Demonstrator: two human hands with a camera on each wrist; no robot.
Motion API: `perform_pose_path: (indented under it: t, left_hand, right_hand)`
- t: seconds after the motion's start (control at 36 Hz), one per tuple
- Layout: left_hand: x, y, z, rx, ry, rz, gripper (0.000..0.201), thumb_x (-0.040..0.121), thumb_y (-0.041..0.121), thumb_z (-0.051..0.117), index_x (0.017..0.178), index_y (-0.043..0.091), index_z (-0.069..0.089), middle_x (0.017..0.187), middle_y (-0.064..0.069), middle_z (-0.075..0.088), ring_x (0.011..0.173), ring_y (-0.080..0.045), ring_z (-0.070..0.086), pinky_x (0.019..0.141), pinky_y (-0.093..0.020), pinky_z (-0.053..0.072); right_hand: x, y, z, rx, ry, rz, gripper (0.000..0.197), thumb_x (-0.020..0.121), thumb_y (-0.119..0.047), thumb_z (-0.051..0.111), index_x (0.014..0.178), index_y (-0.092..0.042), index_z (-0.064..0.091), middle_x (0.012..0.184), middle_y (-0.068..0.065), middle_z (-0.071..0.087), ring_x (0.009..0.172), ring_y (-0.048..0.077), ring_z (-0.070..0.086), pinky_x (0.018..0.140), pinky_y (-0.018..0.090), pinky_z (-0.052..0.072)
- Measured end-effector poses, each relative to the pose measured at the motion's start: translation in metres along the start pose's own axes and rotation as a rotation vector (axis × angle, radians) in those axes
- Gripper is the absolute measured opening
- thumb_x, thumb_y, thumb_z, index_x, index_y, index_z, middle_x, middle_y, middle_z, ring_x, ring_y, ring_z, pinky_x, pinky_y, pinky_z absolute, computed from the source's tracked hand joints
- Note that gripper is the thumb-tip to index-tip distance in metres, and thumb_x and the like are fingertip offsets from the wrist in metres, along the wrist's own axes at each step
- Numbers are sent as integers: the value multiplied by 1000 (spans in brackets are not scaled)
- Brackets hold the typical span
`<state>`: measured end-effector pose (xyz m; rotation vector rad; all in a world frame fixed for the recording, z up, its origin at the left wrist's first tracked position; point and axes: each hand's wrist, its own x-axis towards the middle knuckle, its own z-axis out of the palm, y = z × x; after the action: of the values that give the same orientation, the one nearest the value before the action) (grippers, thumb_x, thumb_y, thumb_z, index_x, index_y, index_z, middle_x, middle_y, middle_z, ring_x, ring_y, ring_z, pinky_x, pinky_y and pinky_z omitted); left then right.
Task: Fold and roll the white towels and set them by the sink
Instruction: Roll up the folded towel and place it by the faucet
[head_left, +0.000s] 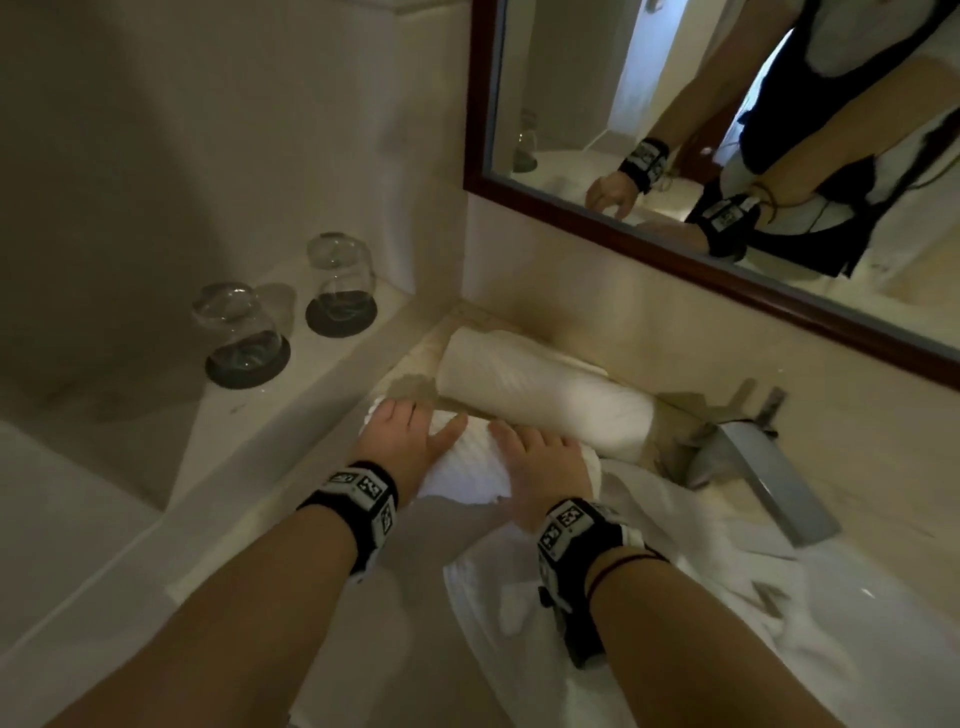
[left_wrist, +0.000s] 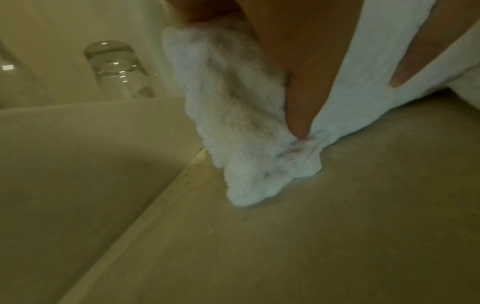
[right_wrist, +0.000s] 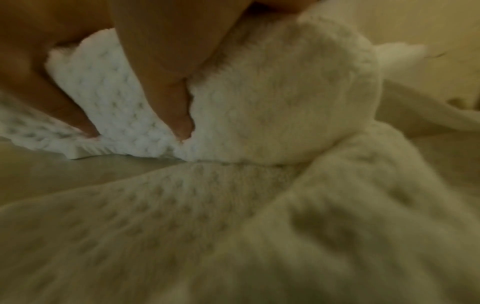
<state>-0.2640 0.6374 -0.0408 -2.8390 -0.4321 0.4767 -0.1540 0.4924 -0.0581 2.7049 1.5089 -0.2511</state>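
We see the beige counter (head_left: 332, 499) filling the lower centre of the head view, with the sink (head_left: 857, 597) at lower right draped in a loose white towel (head_left: 675, 623). A dark-framed mirror (head_left: 675, 254) takes the upper right. Against the back wall at centre lies a finished rolled towel (head_left: 540, 400), and just in front of it, touching it, sits the towel roll (head_left: 467, 462) being worked. Our left hand (head_left: 400, 436) presses on its left end with straight, spread fingers (left_wrist: 298, 98); our right hand (head_left: 540, 467) lies flat over its right end, fingers (right_wrist: 166, 98) extended into the cloth. The faucet (head_left: 769, 467) is at centre right, and two upturned glasses (head_left: 291, 306) stand on the ledge (head_left: 156, 415) at left.
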Motion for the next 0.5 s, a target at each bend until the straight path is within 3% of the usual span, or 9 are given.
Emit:
perform_pose_path:
  t: [0.14, 0.25, 0.31, 0.36, 0.42, 0.47, 0.5]
  left_hand:
    - [20, 29, -15, 40, 63, 138, 94, 85, 43, 60, 150, 25, -5, 145, -18, 23, 132, -32, 28, 111, -43, 20]
    - [34, 48, -26, 82, 83, 231, 93, 84, 40, 63, 150, 26, -2, 145, -18, 23, 130, -33, 28, 110, -43, 20]
    - [39, 53, -29, 75, 84, 251, 93, 83, 38, 63, 150, 27, -1, 146, -19, 21, 131, -34, 28, 110, -43, 20]
    - [38, 52, -33, 74, 114, 248, 95, 80, 36, 66, 150, 26, 2, 146, -21, 24, 130, -35, 31, 109, -44, 23]
    - [36, 46, -36, 72, 158, 209, 106, 60, 38, 81, 145, 22, 19, 134, -25, 44, 117, -38, 48, 99, -46, 37]
    - [41, 36, -26, 18, 276, 186, 116, 25, 37, 90, 127, 21, 37, 106, -22, 64, 90, -38, 64, 78, -45, 52]
    - [45, 32, -19, -1, 309, 184, 116, 19, 35, 90, 123, 21, 40, 100, -20, 67, 84, -37, 66, 74, -44, 53]
  right_hand:
    - [-24, 31, 1, -4, -5, 103, 86, 80, -50, 61, 147, -25, 14, 146, 5, 32, 133, 27, 32, 113, 42, 21]
    - [-41, 46, 0, -36, 9, 185, 94, 75, -47, 65, 148, -24, 11, 147, 6, 31, 131, 27, 36, 105, 41, 31]
    - [-44, 48, -1, -73, 23, 219, 95, 68, -45, 71, 146, -22, 23, 140, 8, 41, 124, 29, 44, 97, 43, 40]
    - [-43, 49, 0, -67, 97, 248, 97, 45, -46, 80, 133, -21, 46, 119, 8, 59, 104, 30, 59, 79, 44, 50]
    - [-39, 46, 4, -54, 189, 232, 96, 31, -45, 81, 119, -22, 51, 103, 6, 65, 88, 28, 64, 71, 40, 52]
    - [-34, 41, 6, -59, 294, 187, 86, 39, -42, 79, 117, -23, 47, 101, 6, 66, 86, 28, 64, 73, 39, 51]
    - [-31, 38, 7, -54, 345, 167, 80, 45, -38, 77, 117, -23, 47, 100, 7, 66, 86, 29, 64, 74, 40, 50]
